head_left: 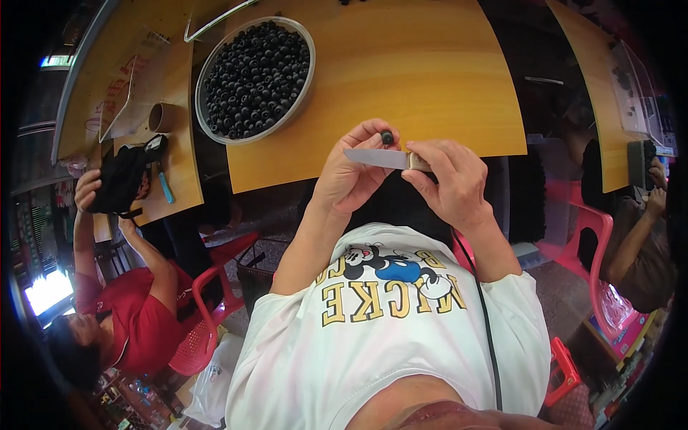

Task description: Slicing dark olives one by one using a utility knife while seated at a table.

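Note:
My left hand (346, 172) pinches a small dark round piece (387, 137) between thumb and fingers, just past the table's near edge. My right hand (455, 179) is closed round the handle of a knife (374, 158). The broad pale blade points left, below the round piece and in front of my left fingers. Whether the edge touches the piece, I cannot tell. At the far left of my hands, a wide translucent bowl (309, 93) is heaped with black round pieces (254, 79), like olives or beads, many showing a ring-shaped mark.
The bowl stands on a yellow wooden table (416, 72). To the left, a person in red (143, 315) handles a black bag (122, 183) beside a brown cup (163, 117). Another person (638, 251) sits at the right. A pink chair (591, 244) stands near that side.

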`<state>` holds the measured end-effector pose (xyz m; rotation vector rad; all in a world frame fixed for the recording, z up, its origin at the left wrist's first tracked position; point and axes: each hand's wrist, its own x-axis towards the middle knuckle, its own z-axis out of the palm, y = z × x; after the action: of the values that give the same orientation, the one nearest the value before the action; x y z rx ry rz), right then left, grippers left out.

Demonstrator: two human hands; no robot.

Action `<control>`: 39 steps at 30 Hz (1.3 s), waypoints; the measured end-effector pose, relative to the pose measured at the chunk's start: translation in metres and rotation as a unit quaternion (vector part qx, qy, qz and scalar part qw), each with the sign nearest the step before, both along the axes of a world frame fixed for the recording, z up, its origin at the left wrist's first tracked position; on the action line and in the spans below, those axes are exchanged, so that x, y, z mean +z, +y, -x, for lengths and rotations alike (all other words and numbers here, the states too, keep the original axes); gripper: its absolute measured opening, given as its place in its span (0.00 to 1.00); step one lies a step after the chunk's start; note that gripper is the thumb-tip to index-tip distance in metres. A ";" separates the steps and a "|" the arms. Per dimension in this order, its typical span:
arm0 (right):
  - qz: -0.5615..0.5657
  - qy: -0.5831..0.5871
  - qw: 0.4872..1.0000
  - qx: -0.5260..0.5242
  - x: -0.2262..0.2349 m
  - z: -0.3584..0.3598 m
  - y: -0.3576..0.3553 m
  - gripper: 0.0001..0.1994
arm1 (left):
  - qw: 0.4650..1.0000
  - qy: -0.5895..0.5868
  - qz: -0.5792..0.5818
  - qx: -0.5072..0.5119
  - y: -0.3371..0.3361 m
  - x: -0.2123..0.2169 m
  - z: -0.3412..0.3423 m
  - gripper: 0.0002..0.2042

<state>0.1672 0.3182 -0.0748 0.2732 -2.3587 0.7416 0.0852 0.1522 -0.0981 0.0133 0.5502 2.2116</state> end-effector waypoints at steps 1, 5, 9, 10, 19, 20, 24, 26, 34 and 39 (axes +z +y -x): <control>0.001 -0.001 1.000 0.000 0.000 0.001 0.000 0.15 | 1.000 -0.001 0.001 0.000 0.000 -0.001 -0.001 0.07; -0.002 -0.011 1.000 -0.001 0.000 0.002 0.000 0.15 | 1.000 0.004 0.013 -0.008 -0.001 -0.001 -0.003 0.08; -0.005 -0.032 0.999 0.001 0.002 0.001 0.001 0.15 | 1.000 -0.002 0.024 -0.004 -0.002 -0.003 -0.005 0.09; -0.005 -0.033 0.999 0.000 0.001 0.001 0.001 0.15 | 1.000 -0.003 0.024 -0.005 -0.001 -0.003 -0.006 0.09; 0.008 -0.032 0.999 0.004 -0.003 0.001 0.005 0.14 | 0.999 0.041 0.018 -0.008 -0.002 -0.007 -0.006 0.08; 0.007 -0.030 0.999 0.006 -0.003 0.000 0.005 0.14 | 0.999 0.038 0.027 -0.009 -0.001 -0.006 -0.006 0.08; 0.017 -0.044 0.998 0.035 0.000 -0.006 0.006 0.12 | 0.997 0.069 0.026 -0.011 -0.004 -0.002 -0.007 0.08; 0.007 -0.044 0.999 -0.031 -0.014 0.000 0.022 0.11 | 0.997 0.071 -0.008 -0.026 -0.007 -0.003 -0.006 0.07; 0.227 -0.126 0.952 -0.163 -0.041 0.002 0.049 0.13 | 0.998 -0.016 -0.054 -0.019 -0.005 -0.011 -0.006 0.08; 0.135 -0.107 0.971 -0.163 -0.049 0.009 0.042 0.12 | 0.998 -0.041 -0.039 -0.016 -0.009 -0.005 -0.006 0.12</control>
<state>0.1581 0.3604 -0.1239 -0.3198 -2.3781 0.9524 0.0913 0.1428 -0.1032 -0.0272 0.4164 2.1912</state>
